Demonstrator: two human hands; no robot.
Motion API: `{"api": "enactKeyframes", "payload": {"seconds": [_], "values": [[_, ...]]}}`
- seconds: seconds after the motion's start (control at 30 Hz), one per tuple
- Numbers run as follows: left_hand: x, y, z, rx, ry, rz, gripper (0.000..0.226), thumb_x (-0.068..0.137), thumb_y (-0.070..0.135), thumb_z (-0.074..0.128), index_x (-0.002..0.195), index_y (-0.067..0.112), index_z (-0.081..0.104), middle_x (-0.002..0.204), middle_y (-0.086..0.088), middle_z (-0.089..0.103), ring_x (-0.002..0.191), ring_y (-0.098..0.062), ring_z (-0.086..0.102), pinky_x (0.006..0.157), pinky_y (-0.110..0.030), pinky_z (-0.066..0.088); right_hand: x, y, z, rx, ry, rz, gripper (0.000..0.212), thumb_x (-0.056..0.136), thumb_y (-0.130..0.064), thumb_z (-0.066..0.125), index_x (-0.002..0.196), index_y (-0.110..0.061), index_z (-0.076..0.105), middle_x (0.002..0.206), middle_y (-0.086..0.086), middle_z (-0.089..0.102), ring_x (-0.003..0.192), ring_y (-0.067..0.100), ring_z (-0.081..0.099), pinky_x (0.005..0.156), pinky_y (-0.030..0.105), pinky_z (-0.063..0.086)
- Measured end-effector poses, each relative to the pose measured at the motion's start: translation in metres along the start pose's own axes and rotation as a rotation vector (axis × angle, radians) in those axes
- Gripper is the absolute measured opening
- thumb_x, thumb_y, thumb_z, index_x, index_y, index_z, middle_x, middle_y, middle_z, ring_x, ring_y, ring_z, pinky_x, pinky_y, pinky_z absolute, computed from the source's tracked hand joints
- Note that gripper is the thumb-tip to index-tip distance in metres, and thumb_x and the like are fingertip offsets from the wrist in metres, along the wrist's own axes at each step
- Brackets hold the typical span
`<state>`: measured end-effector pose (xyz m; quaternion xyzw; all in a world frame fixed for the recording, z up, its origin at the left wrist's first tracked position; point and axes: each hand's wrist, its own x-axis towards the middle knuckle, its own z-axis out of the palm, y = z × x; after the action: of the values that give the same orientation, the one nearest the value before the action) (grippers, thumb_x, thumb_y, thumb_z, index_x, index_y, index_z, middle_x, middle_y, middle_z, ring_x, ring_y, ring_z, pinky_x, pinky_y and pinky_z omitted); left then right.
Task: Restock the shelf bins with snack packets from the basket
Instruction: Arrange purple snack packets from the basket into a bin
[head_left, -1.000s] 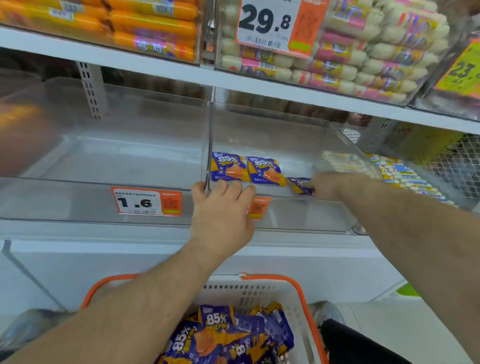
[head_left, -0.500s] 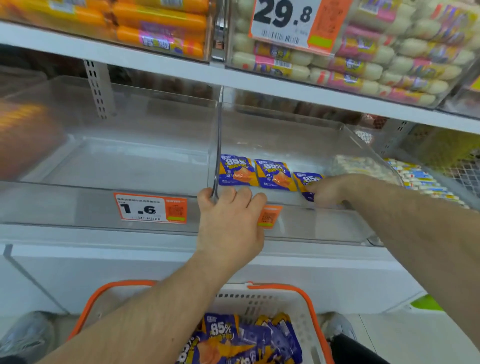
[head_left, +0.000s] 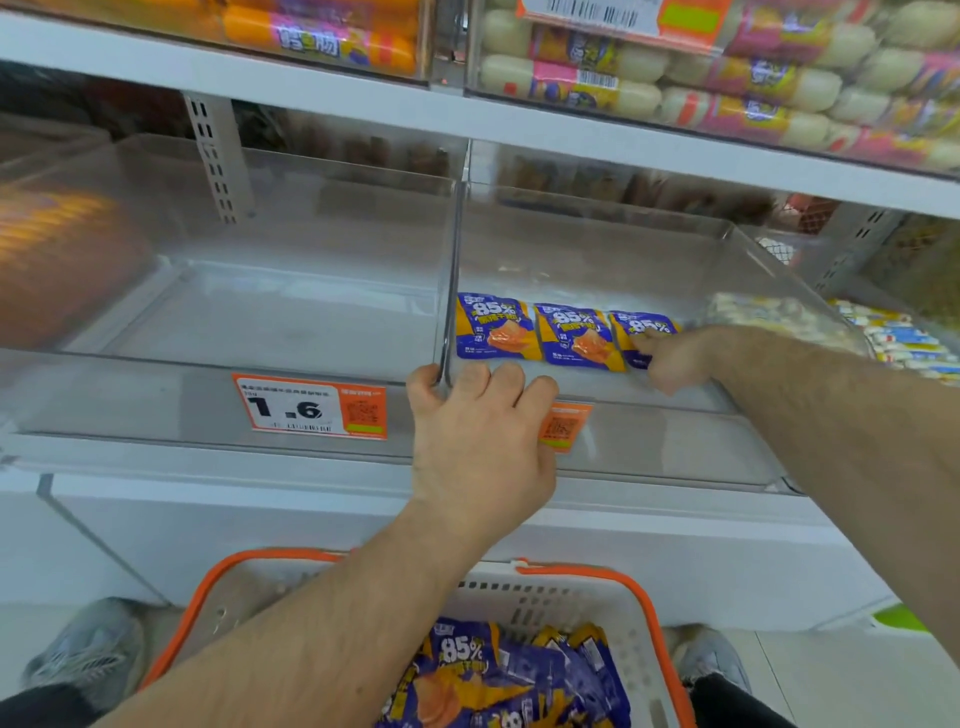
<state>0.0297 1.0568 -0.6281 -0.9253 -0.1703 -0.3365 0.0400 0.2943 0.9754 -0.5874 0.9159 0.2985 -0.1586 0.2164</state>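
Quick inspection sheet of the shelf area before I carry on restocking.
Surface: clear right bin, three packets in a row near its front; left bin shows none.
Job's things: basket below, holding more packets.
Clutter: price tag on left bin's front.
Grips: left hand grips the bins' front edge at the divider; right hand touches the rightmost packet, hold unclear.
Cables: nothing seen.
Surroundings: sausages on the shelf above; shoes on the floor.
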Motion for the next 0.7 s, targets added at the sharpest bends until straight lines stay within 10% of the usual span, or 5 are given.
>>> {"api": "enactKeyframes", "payload": {"seconds": [0.23, 0.33, 0.47, 0.57, 0.7], "values": [[0.006, 0.007, -0.02, -0.002, -0.209, -0.079, 0.033, 0.063, 0.031, 0.056, 0.093, 0.02, 0.065, 0.09, -0.001, 0.063, 0.088, -0.027, 0.058, 0.091, -0.055, 0.033, -0.026, 0.007, -0.005, 0.152, 0.189, -0.013, 0.041, 0.098, -0.013, 0.043, 0.138, -0.006, 0.048, 0.14, 0.018, 0.048, 0.124, 0.034, 0.05, 0.097, 0.032, 0.042], [0.012, 0.01, -0.036, -0.01, -0.394, -0.102, 0.049, 0.081, 0.039, 0.055, 0.128, 0.026, 0.051, 0.132, -0.001, 0.052, 0.128, -0.026, 0.039, 0.105, -0.061, 0.019, -0.059, 0.001, -0.012, 0.302, 0.321, 0.015, 0.034, 0.094, -0.014, 0.048, 0.122, -0.004, 0.063, 0.131, 0.019, 0.058, 0.118, 0.035, 0.054, 0.094, 0.034, 0.048], [0.002, 0.006, -0.058, -0.009, -0.45, 0.016, 0.086, 0.081, 0.043, 0.06, 0.153, 0.026, 0.016, 0.162, -0.006, 0.003, 0.147, -0.034, -0.005, 0.112, -0.063, 0.005, -0.112, -0.027, 0.004, 0.499, 0.949, -0.025, 0.027, 0.075, -0.008, 0.052, 0.092, -0.003, 0.072, 0.098, 0.02, 0.065, 0.093, 0.04, 0.061, 0.077, 0.04, 0.053], [-0.023, -0.002, -0.075, -0.043, -0.305, 0.189, 0.08, 0.068, 0.036, 0.066, 0.142, 0.023, 0.04, 0.15, -0.009, 0.03, 0.137, -0.034, 0.026, 0.106, -0.053, 0.028, -0.145, -0.059, 0.027, 0.444, 1.362, -0.308, 0.017, 0.068, -0.015, 0.047, 0.067, -0.006, 0.06, 0.073, 0.016, 0.052, 0.067, 0.035, 0.053, 0.058, 0.036, 0.041], [-0.053, -0.031, -0.087, -0.076, -0.846, 0.281, 0.05, 0.088, 0.039, 0.054, 0.136, 0.029, 0.048, 0.138, 0.0, 0.044, 0.131, -0.023, 0.029, 0.105, -0.043, 0.025, -0.176, -0.115, 0.075, 0.489, 1.281, -0.565, 0.014, 0.067, -0.014, 0.044, 0.065, -0.007, 0.057, 0.069, 0.012, 0.053, 0.065, 0.031, 0.051, 0.061, 0.035, 0.036]]}}
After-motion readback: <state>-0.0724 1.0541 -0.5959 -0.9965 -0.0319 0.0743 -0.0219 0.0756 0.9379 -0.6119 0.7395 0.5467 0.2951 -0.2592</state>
